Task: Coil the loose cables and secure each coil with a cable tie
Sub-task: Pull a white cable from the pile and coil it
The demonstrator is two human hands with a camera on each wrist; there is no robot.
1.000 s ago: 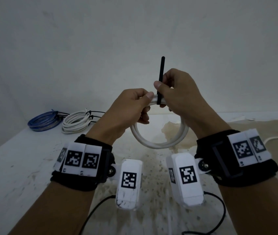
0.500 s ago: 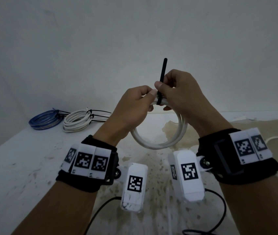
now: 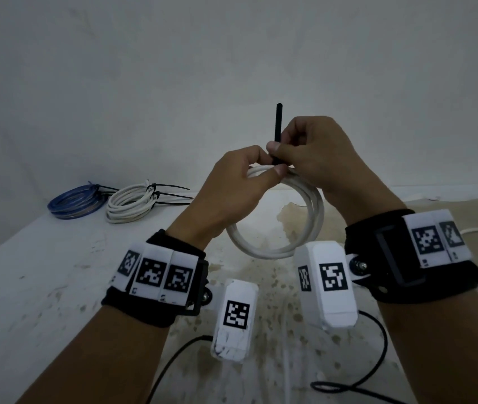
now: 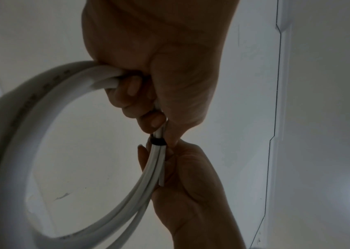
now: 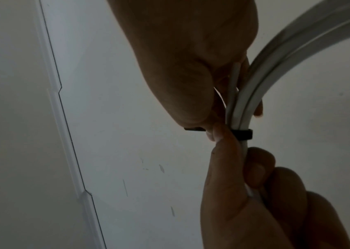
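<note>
Cinching goes best if the left hand (image 3: 233, 182) keeps its grip on the white round-cable coil (image 3: 305, 225) just beside the thin black plastic cable tie (image 3: 277, 132), whose tail the right hand (image 3: 316, 158) pinches; pull straight, away from the coil.

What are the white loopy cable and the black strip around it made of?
The white coiled cable, gripped by the left hand, looks coated in smooth, bendy plastic or rubber: it curves without kinking and has a soft sheen. The thin black cable tie, pinched by the right hand, seems stiff matte plastic, likely nylon: its free end stands straight up.
</note>
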